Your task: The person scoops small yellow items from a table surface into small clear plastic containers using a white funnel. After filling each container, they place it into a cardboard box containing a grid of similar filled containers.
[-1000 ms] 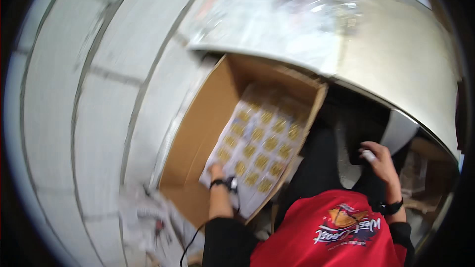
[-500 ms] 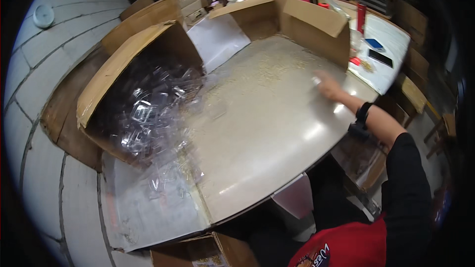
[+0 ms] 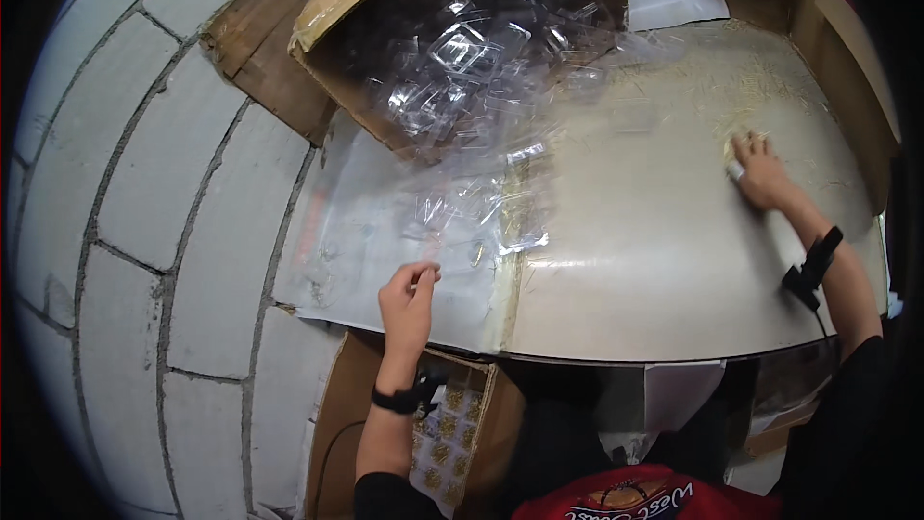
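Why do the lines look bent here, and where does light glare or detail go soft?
Head view: the fisheye lens bows the wall's joints and blackens the corners; head view: hard white glints on the clear cases, softer sheen on the tabletop; head view: gold bits by the right hand are too soft to tell apart.

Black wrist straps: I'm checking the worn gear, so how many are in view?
2: the left wrist strap, just behind the left hand, and the right wrist strap, just behind the right hand.
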`<state>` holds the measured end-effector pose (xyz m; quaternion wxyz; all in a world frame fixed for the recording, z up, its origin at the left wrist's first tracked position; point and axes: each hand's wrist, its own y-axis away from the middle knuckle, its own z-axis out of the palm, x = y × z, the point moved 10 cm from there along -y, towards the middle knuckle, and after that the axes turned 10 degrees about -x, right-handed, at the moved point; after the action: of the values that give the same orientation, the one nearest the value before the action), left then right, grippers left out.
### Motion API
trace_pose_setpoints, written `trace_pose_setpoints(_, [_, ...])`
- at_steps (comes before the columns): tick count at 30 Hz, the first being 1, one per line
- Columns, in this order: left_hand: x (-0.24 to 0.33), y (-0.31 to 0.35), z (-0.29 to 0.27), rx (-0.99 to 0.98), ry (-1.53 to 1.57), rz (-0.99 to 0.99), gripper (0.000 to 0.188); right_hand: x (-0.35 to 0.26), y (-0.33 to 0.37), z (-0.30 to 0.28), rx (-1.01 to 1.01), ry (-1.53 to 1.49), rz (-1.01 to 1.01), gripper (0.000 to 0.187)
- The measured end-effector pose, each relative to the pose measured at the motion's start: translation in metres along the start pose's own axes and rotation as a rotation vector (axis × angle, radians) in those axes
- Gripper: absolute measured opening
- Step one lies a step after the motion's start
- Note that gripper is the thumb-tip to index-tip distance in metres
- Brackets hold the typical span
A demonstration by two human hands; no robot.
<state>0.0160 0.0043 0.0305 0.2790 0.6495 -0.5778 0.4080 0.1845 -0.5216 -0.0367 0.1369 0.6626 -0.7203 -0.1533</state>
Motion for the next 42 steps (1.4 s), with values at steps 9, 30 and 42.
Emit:
trace_pose_setpoints(9, [0.045,-0.057,0.094,-0.069,-0.746,0.044,0.037,-0.032,0.117,0.021,0.126,-0.412,-0.43,0.051])
trace_pose_setpoints(30, [0.095,-0.037,0.139,-0.177,-0.6,0.477,0.014,-0.028,0.153,0.053,0.333,-0.211,-0.349,0.052])
trace_pose_setpoints(42, [0.15,0.084,0.19,-0.383,-0.342,0.873,0.013,-0.083,0.186,0.051,0.076,-1.263,-0.531,0.04])
